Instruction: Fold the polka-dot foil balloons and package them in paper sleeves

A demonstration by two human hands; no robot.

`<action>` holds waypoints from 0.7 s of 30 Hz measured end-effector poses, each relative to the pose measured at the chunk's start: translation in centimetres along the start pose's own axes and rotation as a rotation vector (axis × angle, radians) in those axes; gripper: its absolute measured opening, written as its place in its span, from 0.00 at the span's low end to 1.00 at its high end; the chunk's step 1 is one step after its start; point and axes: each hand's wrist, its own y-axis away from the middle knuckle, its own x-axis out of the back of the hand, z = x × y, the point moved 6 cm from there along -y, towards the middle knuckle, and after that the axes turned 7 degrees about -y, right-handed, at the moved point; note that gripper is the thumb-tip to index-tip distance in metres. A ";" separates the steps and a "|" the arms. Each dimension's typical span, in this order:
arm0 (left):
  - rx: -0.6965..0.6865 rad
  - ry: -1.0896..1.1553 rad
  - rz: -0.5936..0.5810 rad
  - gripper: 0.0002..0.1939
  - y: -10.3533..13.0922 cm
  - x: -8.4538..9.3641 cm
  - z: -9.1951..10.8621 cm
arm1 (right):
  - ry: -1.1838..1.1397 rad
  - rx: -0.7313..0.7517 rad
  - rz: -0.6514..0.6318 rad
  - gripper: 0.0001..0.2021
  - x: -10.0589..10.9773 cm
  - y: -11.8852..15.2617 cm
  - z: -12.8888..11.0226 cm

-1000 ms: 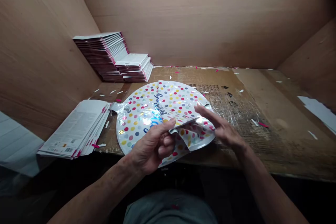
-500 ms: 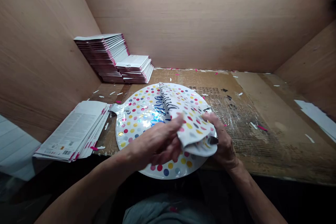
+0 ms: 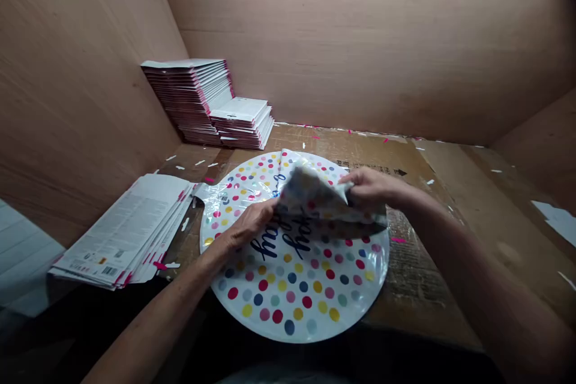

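Observation:
A flat, round foil balloon (image 3: 288, 288) with coloured dots and dark blue lettering lies before me, its silvery neck (image 3: 204, 192) pointing left. A dotted foil flap (image 3: 315, 195), blurred by motion, stands up over its middle; I cannot tell whether it belongs to the same balloon or to another on top. My right hand (image 3: 366, 186) is closed on the flap's right end, fingers partly hidden. At the flap's left edge, my left hand (image 3: 254, 219) pinches the foil low against the balloon, its fingertips partly covered.
White printed card sleeves (image 3: 121, 222) lie fanned at the left front. Taller stacks of folded cards (image 3: 189, 102) stand in the back left corner. Wooden panels (image 3: 342, 42) enclose the cardboard-covered table (image 3: 432, 276). Paper scraps are scattered about; white paper (image 3: 555, 222) lies far right.
The folded dotted foil has opened out, so more dots and lettering show at the front. My right hand has moved up with the flap; my left hand has shifted left.

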 end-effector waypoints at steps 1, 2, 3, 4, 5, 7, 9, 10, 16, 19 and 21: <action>0.068 0.001 0.063 0.37 -0.4 0.2 -0.3 | -0.036 -0.067 0.081 0.10 1.4 -1.3 0.3; 0.146 -0.010 0.138 0.32 -0.8 0.3 -0.7 | -0.056 -0.119 0.181 0.11 2.5 -2.2 0.8; 0.226 -0.025 0.215 0.28 -1.2 0.3 -1.1 | -0.058 -0.160 0.293 0.13 3.3 -2.4 1.5; 0.299 -0.040 0.283 0.24 -1.6 0.3 -1.4 | -0.054 -0.184 0.403 0.16 3.5 -2.0 2.3; 0.352 -0.052 0.338 0.21 -2.0 0.2 -1.7 | -0.058 -0.182 0.507 0.20 3.4 -1.3 3.2; 0.405 -0.051 0.407 0.18 -2.6 -0.1 -2.1 | -0.110 -0.137 0.671 0.24 2.2 0.9 5.4; 0.410 -0.021 0.451 0.19 -2.9 -0.2 -2.5 | -0.205 -0.105 0.753 0.26 0.5 2.7 7.8; 0.402 0.000 0.469 0.20 -2.9 -0.2 -2.7 | -0.216 -0.094 0.789 0.26 -0.1 3.3 8.7; 0.375 0.030 0.546 0.16 -2.8 -0.1 -3.7 | -0.377 -0.060 0.740 0.27 -0.1 3.1 9.9; 0.393 0.015 0.576 0.16 -2.9 0.0 -4.2 | -0.497 0.001 0.666 0.31 -0.3 3.3 9.7; 0.396 0.011 0.569 0.16 -2.8 0.0 -4.1 | -0.383 -0.015 0.681 0.29 -0.7 3.4 10.2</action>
